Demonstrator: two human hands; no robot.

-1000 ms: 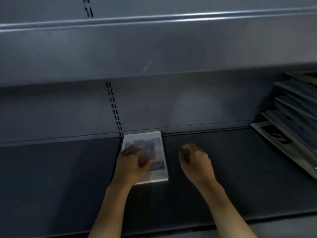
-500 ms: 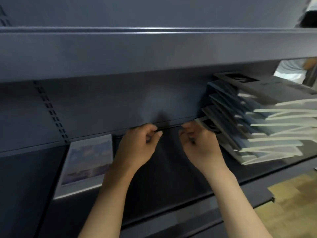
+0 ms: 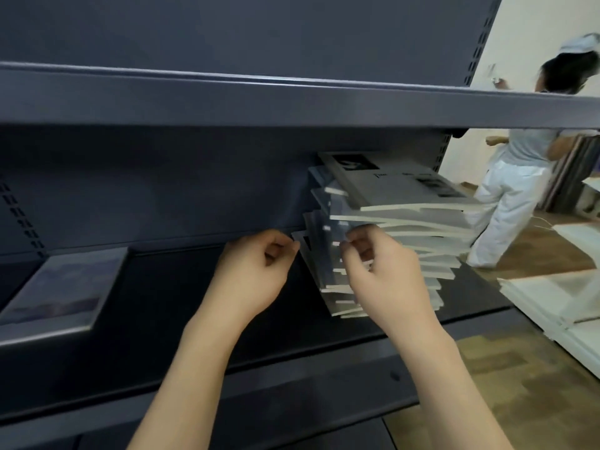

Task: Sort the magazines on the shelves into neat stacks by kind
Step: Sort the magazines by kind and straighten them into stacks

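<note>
1. Your left hand (image 3: 256, 271) hangs over the middle of the lower shelf (image 3: 194, 319), its fingers curled inward. The fingertips (image 3: 293, 245) sit right at the back-left corner of the leaning magazine stack (image 3: 389, 228); the motion blur keeps you from telling whether they pinch that corner or only touch it.
2. Your right hand (image 3: 386, 277) is in front of the same stack, on its left side. Its fingers are bent, and the fingertips (image 3: 349, 243) lie against the fanned page edges about halfway up the pile. Whether they have a cover nipped between them cannot be told.
3. The stack stands at the right end of the lower shelf, slumped and fanned, with its pale page edges facing the shelf's front and right. The top magazine (image 3: 396, 183) is grey with dark picture blocks and tilts down toward the back panel.
4. A single magazine (image 3: 65, 287) with a bluish cover lies flat near the left end of the same shelf, well apart from both hands.
5. The upper shelf (image 3: 292, 99) runs across above the stack.
6. Beyond the right end of the shelving, a person in white trousers (image 3: 513, 203) stands on the wooden floor (image 3: 519, 368).
</note>
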